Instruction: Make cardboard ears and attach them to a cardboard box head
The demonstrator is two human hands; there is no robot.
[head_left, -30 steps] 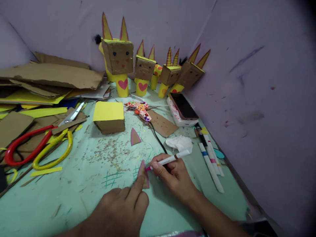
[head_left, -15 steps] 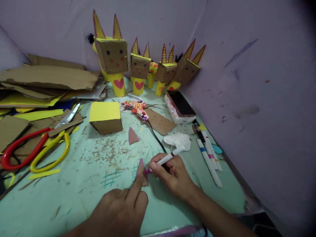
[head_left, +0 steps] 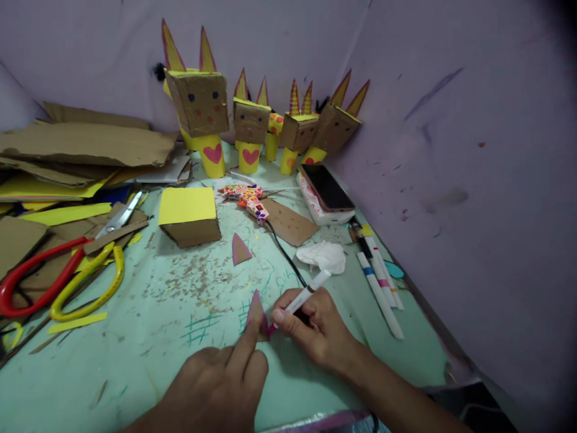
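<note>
My left hand (head_left: 220,382): index finger extended onto cardboard triangle (head_left: 256,310), other fingers curled; cannot tell whether they close fully. My right hand (head_left: 318,331): pinching white marker (head_left: 304,297), pink tip at triangle's right edge. Triangle position: flat on worktop (head_left: 135,355), toward near edge. Second triangle (head_left: 241,251): farther from near edge. Other markers (head_left: 381,300): along worktop's right edge. Scissors (head_left: 118,273): near left edge.

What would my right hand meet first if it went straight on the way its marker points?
Likely the cardboard triangle, at the tip of the marker, then perhaps your left hand; depth is hard to judge.
</note>
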